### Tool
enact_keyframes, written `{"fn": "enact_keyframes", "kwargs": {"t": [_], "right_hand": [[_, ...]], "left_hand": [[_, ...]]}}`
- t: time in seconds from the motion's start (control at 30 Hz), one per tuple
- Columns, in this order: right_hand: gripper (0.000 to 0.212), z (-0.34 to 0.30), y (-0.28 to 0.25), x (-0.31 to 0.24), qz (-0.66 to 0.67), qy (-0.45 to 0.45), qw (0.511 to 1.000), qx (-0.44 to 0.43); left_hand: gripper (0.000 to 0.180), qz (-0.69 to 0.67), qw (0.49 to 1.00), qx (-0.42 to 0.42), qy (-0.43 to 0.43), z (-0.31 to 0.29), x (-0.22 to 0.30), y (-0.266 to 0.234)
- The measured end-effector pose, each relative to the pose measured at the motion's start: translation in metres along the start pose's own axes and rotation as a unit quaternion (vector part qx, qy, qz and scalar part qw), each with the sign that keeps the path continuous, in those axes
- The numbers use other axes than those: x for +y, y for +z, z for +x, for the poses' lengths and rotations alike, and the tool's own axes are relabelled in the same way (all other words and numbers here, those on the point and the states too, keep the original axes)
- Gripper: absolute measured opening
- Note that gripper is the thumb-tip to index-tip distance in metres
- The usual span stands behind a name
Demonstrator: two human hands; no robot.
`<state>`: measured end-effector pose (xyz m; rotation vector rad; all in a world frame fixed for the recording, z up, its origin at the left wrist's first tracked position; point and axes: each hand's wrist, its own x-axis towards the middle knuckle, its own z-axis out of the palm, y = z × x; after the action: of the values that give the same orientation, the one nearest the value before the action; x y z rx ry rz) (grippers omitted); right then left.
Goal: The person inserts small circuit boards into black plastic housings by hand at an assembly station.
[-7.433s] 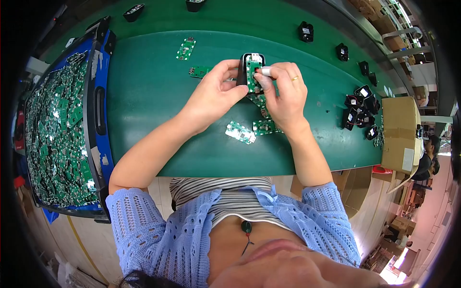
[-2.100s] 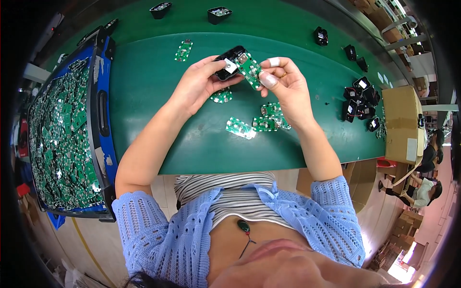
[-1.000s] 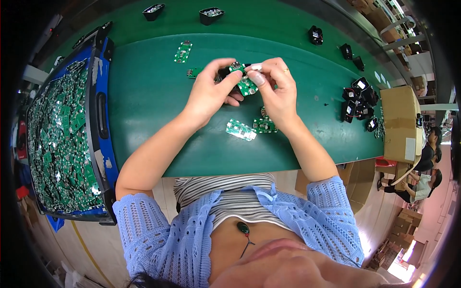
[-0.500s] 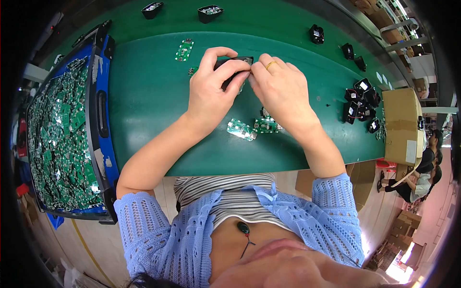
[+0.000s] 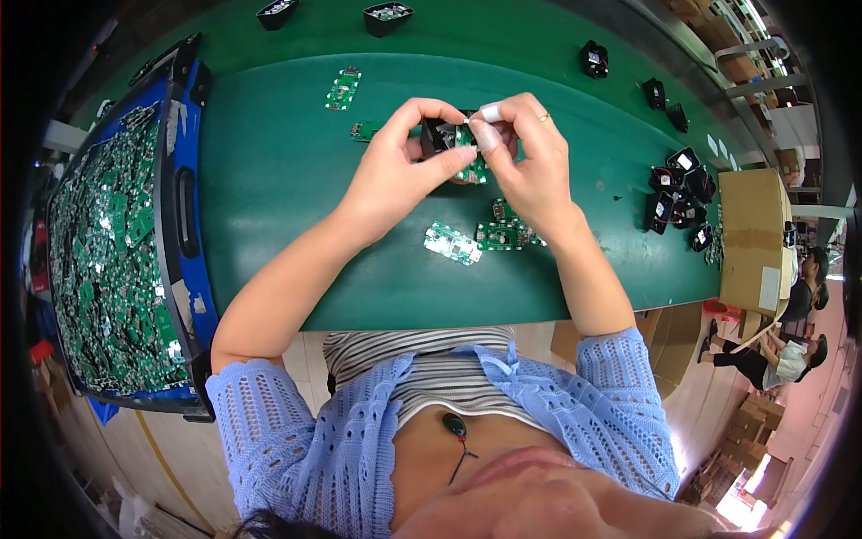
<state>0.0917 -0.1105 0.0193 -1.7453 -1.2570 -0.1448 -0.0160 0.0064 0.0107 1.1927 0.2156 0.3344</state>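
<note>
Over the bench, both hands work at a small black plastic casing (image 5: 438, 135) with a green circuit board (image 5: 471, 172) against its right side. My left hand (image 5: 395, 171) closes around the casing, index finger at its top edge and thumb across the front of the board. From the right, my right hand (image 5: 536, 157) pinches at the board's upper edge with thumb and index finger, both wrapped in white tape. Its fingertips hide the exact contact. Just below lie a pale circuit board (image 5: 452, 243) and a few green boards (image 5: 503, 235), partly overlapping.
A blue crate (image 5: 187, 260) full of circuit boards stands at left. Single boards (image 5: 343, 88) lie beyond my left hand. Black casings (image 5: 681, 189) cluster at right beside a cardboard box (image 5: 751, 235). More casings (image 5: 389, 18) sit on the far green strip. People (image 5: 781, 355) are at far right.
The casing has tilted, so its inside and the circuit board now show between my hands. My right hand has turned, bringing its taped thumb and index finger into sight.
</note>
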Motion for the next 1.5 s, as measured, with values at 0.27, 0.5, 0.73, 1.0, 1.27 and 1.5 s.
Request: {"fn": "enact_keyframes", "kwargs": {"t": [0.27,0.5,0.73,1.0,1.27,1.5], "right_hand": [[0.012,0.000,-0.005,0.003,-0.034,-0.040,0.998,-0.026],[0.014,-0.002,-0.009,0.002,-0.041,-0.057,0.996,-0.047],[0.016,-0.005,-0.001,-0.001,-0.066,-0.057,0.996,-0.033],[0.017,-0.009,0.005,-0.004,-0.101,-0.050,0.993,0.014],[0.017,-0.012,0.009,-0.007,-0.112,-0.044,0.992,0.024],[0.018,-0.013,0.015,-0.007,-0.157,-0.109,0.979,0.066]], "left_hand": [[0.035,0.147,0.983,0.067,0.083,0.003,-0.009,-0.009],[0.040,0.135,0.981,0.068,0.123,0.002,-0.012,-0.004],[0.037,0.137,0.973,0.084,0.163,0.002,-0.010,-0.001],[0.034,0.122,0.973,0.103,0.169,0.001,-0.008,0.002],[0.034,0.157,0.958,0.122,0.206,0.000,-0.011,0.004],[0.035,0.206,0.934,0.137,0.259,-0.003,-0.011,0.007]]}}
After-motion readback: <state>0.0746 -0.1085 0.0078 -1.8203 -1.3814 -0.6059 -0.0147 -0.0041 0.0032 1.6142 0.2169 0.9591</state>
